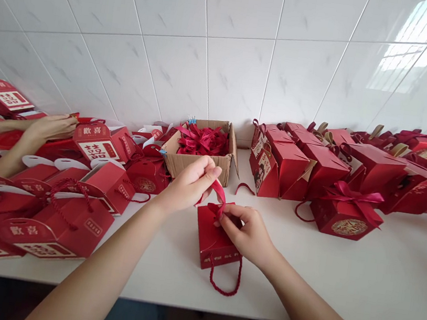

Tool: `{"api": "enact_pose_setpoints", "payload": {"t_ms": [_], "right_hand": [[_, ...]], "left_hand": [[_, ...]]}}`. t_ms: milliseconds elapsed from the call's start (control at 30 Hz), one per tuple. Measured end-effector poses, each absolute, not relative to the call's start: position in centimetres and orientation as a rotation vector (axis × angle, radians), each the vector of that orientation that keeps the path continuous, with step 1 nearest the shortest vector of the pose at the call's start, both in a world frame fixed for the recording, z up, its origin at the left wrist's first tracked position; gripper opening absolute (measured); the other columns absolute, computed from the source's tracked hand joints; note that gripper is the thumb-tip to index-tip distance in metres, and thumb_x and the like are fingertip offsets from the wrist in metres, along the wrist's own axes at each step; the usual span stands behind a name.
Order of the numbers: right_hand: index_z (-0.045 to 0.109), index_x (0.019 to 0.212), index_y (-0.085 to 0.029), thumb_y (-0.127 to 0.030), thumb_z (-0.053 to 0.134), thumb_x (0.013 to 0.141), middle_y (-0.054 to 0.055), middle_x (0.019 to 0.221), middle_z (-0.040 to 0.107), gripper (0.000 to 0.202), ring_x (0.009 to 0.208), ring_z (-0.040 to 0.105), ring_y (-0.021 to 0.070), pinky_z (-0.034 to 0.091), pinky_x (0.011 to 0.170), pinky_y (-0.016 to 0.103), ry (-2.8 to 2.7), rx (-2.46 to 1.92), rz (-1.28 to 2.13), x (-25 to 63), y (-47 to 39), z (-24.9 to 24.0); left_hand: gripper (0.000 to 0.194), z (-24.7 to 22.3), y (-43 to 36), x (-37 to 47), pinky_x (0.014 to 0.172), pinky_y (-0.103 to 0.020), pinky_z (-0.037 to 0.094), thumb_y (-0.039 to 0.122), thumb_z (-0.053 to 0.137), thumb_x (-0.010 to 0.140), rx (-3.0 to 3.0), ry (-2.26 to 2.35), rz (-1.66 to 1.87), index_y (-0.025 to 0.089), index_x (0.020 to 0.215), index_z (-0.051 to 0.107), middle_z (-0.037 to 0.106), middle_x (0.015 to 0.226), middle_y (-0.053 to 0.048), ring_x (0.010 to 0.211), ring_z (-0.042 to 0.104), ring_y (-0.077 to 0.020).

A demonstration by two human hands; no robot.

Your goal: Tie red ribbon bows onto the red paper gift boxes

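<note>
In front of me on the white table stands a small red gift box (215,237) with a twisted cord handle (223,292) hanging over its near side. A dark pink satin ribbon (218,191) runs up from the top of the box. My left hand (192,181), above the far left of the box, is closed on the ribbon's raised part. My right hand (245,230) pinches the ribbon low down, close against the box top. The fingertips of my right hand cover part of the ribbon where it meets the box.
Behind the gift box stands an open cardboard carton (181,166) full of ribbon bows (204,140). Red boxes (58,217) crowd the left, where another person's hands (49,129) work. Rows of red boxes (290,165) and a bow-topped box (343,220) stand right. A tiled wall (233,73) closes the back.
</note>
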State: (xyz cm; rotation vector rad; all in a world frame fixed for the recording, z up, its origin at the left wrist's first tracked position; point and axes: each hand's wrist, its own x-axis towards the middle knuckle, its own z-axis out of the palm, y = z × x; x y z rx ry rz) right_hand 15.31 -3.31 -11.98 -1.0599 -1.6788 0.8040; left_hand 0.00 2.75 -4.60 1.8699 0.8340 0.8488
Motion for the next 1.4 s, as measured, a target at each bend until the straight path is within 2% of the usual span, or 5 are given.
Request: {"api": "enact_pose_setpoints", "payload": {"t_ms": [500, 733, 1033, 1167, 1400], "right_hand": [[0.054, 0.065, -0.019, -0.007, 0.042, 0.076, -0.007, 0.051, 0.038, 0.02, 0.048, 0.031, 0.0082, 0.033, 0.062, 0.025, -1.704, -1.072, 0.765, 15.4, -3.4, -11.9], [0.061, 0.075, -0.019, -0.015, 0.037, 0.085, 0.0, 0.074, 0.067, 0.026, 0.071, 0.055, 0.0148, 0.031, 0.084, 0.035, -1.762, -1.062, 0.819, 15.5, -4.0, -11.4], [0.064, 0.079, -0.02, -0.02, 0.053, 0.088, 0.0, 0.068, 0.071, 0.014, 0.06, 0.059, 0.0132, 0.04, 0.072, 0.029, -1.709, -1.114, 0.758, 14.9, -3.7, -12.0], [0.065, 0.08, -0.02, -0.02, 0.052, 0.089, 0.001, 0.068, 0.071, 0.015, 0.062, 0.061, 0.0136, 0.041, 0.068, 0.028, -1.699, -1.116, 0.786, 15.0, -3.7, -11.9], [0.067, 0.084, -0.02, -0.02, 0.051, 0.089, 0.002, 0.07, 0.071, 0.017, 0.064, 0.062, 0.0137, 0.041, 0.065, 0.027, -1.716, -1.087, 0.784, 15.1, -3.7, -11.9]], "left_hand": [[0.02, -2.2, 3.5, 0.4, 0.07, -0.026, 0.047, 0.029, 0.065, 0.081, 2.226, 0.604, 0.503, 0.02, 0.097, 0.056, 0.067, 0.07, 0.002, 0.071, 0.062, -0.013], [0.017, -3.6, 5.2, 1.7, 0.069, -0.026, 0.047, 0.03, 0.065, 0.082, 2.293, 0.711, 0.806, 0.02, 0.094, 0.058, 0.068, 0.077, 0.001, 0.076, 0.064, -0.0144], [0.012, -6.0, 6.0, 2.2, 0.073, -0.028, 0.044, 0.03, 0.065, 0.081, 2.526, 0.861, 1.033, 0.02, 0.082, 0.058, 0.064, 0.076, 0.0, 0.074, 0.059, -0.0155], [0.042, -5.6, 4.2, -0.5, 0.056, -0.027, 0.034, 0.05, 0.042, 0.092, 2.276, 1.285, 0.969, 0.02, 0.064, 0.051, 0.05, 0.058, 0.002, 0.056, 0.047, -0.0143], [0.043, -8.0, 0.2, -4.2, 0.066, -0.028, 0.042, 0.057, 0.049, 0.085, 1.8, 1.345, 0.637, 0.019, 0.071, 0.064, 0.065, 0.075, -0.003, 0.073, 0.057, -0.0198]]}}
